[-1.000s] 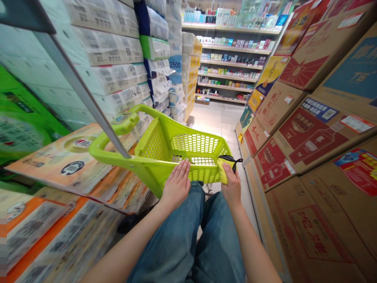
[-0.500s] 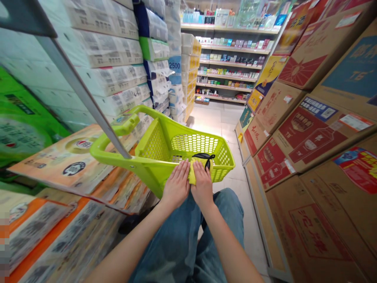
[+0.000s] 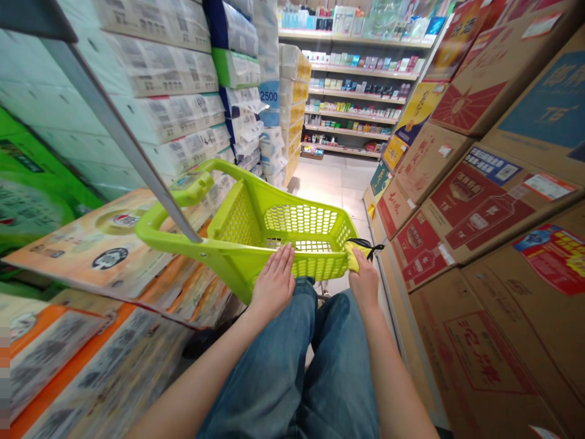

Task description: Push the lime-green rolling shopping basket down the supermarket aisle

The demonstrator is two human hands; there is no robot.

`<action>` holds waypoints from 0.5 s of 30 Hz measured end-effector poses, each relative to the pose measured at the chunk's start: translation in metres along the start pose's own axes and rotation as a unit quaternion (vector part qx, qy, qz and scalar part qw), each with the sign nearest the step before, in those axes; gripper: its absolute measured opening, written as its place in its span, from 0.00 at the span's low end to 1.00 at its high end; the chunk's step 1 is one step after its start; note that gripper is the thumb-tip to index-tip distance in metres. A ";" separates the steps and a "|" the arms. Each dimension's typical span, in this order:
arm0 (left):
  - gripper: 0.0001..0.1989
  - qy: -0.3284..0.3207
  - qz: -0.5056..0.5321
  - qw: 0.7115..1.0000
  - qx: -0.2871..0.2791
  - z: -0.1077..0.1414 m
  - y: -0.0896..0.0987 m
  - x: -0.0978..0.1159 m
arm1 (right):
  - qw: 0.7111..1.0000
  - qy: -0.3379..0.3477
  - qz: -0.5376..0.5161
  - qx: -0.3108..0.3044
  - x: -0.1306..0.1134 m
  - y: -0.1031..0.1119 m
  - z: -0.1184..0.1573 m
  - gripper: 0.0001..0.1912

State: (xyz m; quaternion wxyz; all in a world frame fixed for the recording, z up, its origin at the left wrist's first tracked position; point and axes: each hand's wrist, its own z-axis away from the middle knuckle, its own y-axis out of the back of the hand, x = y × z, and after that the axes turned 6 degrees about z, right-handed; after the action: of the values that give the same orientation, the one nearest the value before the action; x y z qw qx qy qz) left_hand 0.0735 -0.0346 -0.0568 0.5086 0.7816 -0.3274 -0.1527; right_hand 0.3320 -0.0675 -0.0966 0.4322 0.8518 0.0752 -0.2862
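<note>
A lime-green shopping basket with perforated sides stands before my knees, its grey pull handle slanting up to the left. My left hand lies with fingers stretched out against the basket's near side, the tips at its rim. In my right hand is a yellow cloth with black edging, pressed at the basket's far right corner. My fingers partly cover the cloth.
Cardboard cartons are stacked along the right side. Wrapped paper packs rise on the left, behind an orange-printed carton. Farther off, a shelf with several rows of small goods spans the aisle's end above the pale floor.
My right hand has slid the yellow cloth rightward along the basket rim, from beside my left hand to the corner. My left hand has stayed at about the same place.
</note>
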 end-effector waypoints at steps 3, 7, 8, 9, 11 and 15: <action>0.32 0.003 -0.001 1.000 -0.004 0.000 0.001 0.000 | 1.000 0.005 0.014 -0.006 -0.051 -0.019 0.007 0.37; 0.31 0.001 -0.005 1.000 -0.013 0.000 0.004 0.000 | 0.991 0.114 -0.020 -0.070 -0.113 -0.037 0.026 0.39; 0.31 0.001 -0.006 1.000 -0.014 0.000 0.004 0.000 | 0.987 0.136 -0.032 -0.081 -0.119 -0.038 0.030 0.40; 0.31 0.001 -0.007 1.000 -0.014 0.000 0.005 0.000 | 0.983 0.154 -0.042 -0.090 -0.119 -0.036 0.032 0.41; 0.31 0.001 -0.007 1.000 -0.012 0.000 0.004 0.000 | 0.977 0.179 -0.053 -0.102 -0.106 -0.030 0.032 0.42; 0.32 0.000 -0.003 1.000 -0.007 0.000 0.002 0.000 | 0.983 0.158 -0.053 -0.078 -0.048 -0.013 0.024 0.44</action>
State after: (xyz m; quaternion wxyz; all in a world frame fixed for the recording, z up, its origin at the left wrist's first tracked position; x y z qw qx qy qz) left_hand 0.0728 -0.0357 -0.0547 0.5141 0.7787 -0.3239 -0.1563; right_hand 0.2774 -0.0722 -0.0898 0.4639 0.8449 0.2097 -0.1643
